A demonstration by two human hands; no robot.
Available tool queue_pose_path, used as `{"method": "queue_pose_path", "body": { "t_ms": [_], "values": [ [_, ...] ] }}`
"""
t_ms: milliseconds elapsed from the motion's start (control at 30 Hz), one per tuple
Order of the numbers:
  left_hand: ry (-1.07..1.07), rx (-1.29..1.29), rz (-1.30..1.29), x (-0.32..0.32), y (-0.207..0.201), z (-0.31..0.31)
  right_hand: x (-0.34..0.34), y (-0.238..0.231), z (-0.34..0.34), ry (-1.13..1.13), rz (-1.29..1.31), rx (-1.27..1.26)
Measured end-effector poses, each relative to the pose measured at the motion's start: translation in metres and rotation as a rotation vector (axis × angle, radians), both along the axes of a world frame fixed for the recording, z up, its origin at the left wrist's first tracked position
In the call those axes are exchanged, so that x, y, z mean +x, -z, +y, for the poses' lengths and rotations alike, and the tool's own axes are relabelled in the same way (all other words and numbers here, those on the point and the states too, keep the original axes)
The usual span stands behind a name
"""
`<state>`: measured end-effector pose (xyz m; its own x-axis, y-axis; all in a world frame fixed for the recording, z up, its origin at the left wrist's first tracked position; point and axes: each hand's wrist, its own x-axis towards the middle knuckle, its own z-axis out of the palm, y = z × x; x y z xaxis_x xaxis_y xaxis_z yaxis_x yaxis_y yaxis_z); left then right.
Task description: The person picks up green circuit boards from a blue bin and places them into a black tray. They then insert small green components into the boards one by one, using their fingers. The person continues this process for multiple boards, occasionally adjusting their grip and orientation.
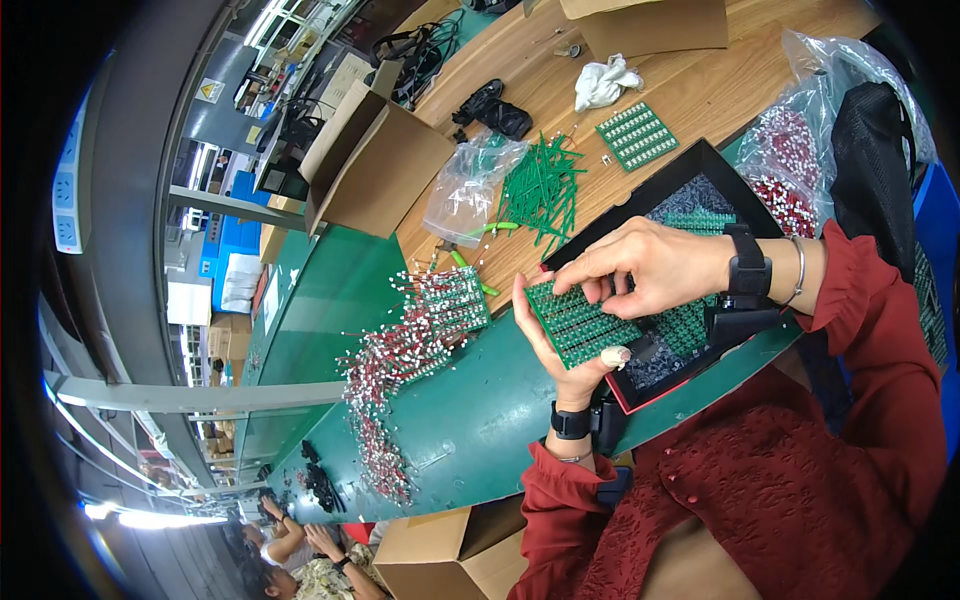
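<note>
Now the left hand [570,345] cradles a green board [578,318] while right fingertips [585,287] pinch at its top edge — seating parts, likely — steadiness needed.

The single view looks down from the person's head, tilted. It is close above the counter [470,420]. Its fisheye rim bends straight edges.

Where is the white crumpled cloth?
In the head view, the white cloth lies on the wooden table near the top, just left of a small green board and below a cardboard box.
</note>
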<state>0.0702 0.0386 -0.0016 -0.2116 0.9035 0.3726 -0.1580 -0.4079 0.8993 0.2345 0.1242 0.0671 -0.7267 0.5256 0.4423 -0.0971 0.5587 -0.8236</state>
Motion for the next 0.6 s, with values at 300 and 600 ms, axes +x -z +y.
{"method": "queue_pose_path", "body": {
  "t_ms": [300,600],
  "values": [
    [-0.021,0.012,0.057,0.002,-0.002,0.000,0.001,0.003,0.002,0.101,0.022,0.121],
    [-0.012,-0.040,0.084,0.000,-0.002,-0.002,-0.009,0.006,-0.004,0.064,0.041,0.099]
  ]
}}
